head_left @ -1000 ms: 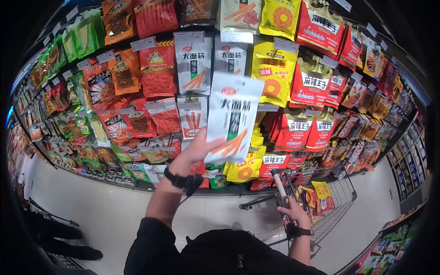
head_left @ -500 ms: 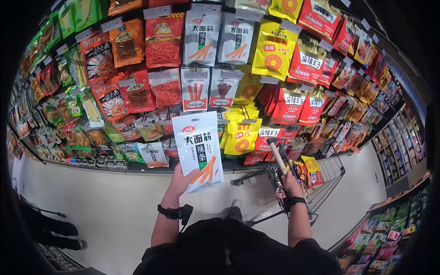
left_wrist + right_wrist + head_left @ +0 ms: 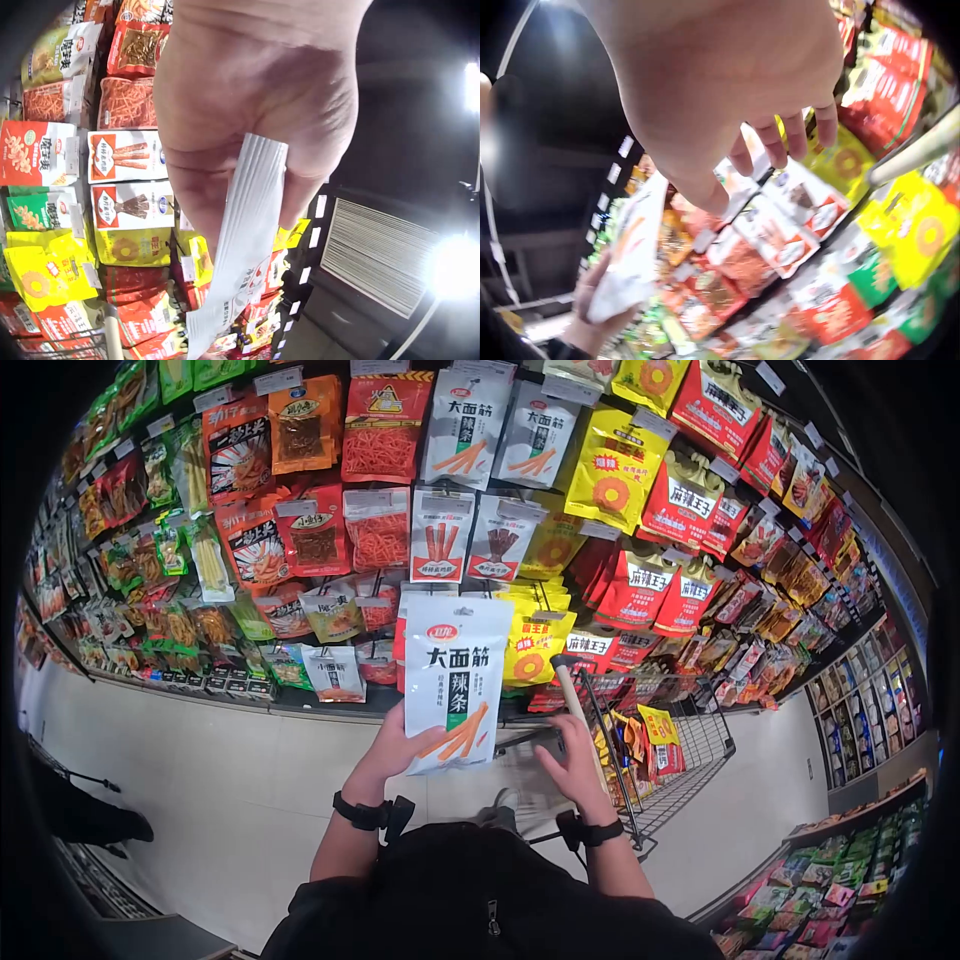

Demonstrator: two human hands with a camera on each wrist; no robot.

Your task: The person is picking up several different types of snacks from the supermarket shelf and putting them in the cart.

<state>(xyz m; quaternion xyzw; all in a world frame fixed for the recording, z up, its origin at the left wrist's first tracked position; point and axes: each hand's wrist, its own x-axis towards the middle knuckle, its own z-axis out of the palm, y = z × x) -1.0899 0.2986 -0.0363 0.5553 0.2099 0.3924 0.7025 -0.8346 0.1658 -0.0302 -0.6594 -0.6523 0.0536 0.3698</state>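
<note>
The left hand (image 3: 392, 748) grips a white snack packet (image 3: 455, 680) by its lower left side, thumb across the front; the packet's printed front faces the head camera. In the left wrist view the packet (image 3: 244, 247) shows edge-on, pinched between thumb and fingers of the left hand (image 3: 259, 112). The right hand (image 3: 577, 768) is off the cart handle (image 3: 580, 710), fingers spread and holding nothing, a little right of the packet. In the right wrist view the right hand (image 3: 727, 97) has its fingers apart, with the packet (image 3: 634, 247) beyond it.
A wire shopping cart (image 3: 690, 780) holding several snack packets stands at the right. Shelves of hanging packets, including yellow ones (image 3: 615, 470) and red ones (image 3: 640, 588), curve across the front. Another person's dark-clothed leg (image 3: 95, 810) shows at the far left.
The left hand has brought the packet down from the shelf front, then slightly right. The right hand has let go of the cart handle and moved left toward the packet.
</note>
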